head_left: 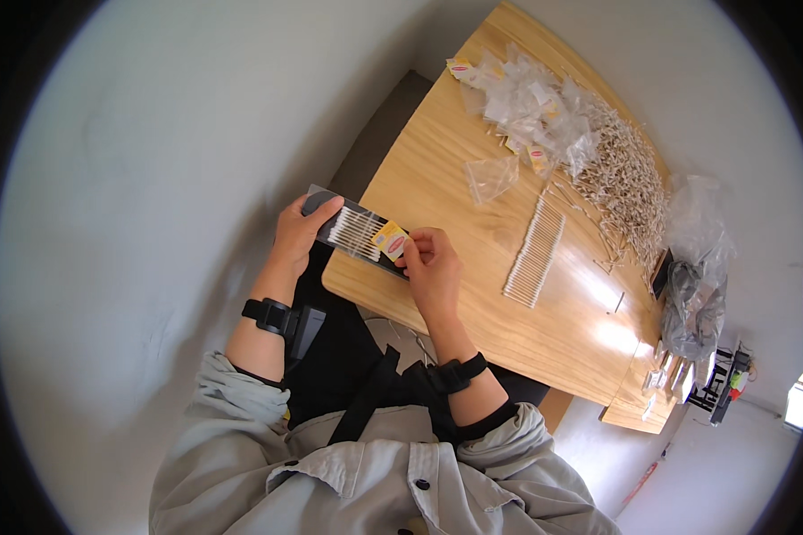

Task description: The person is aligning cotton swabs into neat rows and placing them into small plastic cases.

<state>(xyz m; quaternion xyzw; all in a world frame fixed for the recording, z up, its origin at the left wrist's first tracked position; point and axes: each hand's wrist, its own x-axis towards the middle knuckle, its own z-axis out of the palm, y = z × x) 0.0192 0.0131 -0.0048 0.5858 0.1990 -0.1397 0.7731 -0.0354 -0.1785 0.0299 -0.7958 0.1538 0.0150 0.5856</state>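
My left hand grips the left end of a clear plastic bag, with the thumb pressed on top. A flat row of white-tipped cotton swabs lies in it. Over the swabs' right end is a small yellow card with a red and white mark. Thumb and fingers of my right hand pinch that card's right edge. Whether the card is inside or on top of the bag I cannot tell. Both hands are at the table's near left corner.
On the wooden table, another row of swabs lies to the right. Farther back are a small clear bag, a heap of clear bags with yellow cards and a large pile of loose swabs. Crumpled plastic sits at the right edge.
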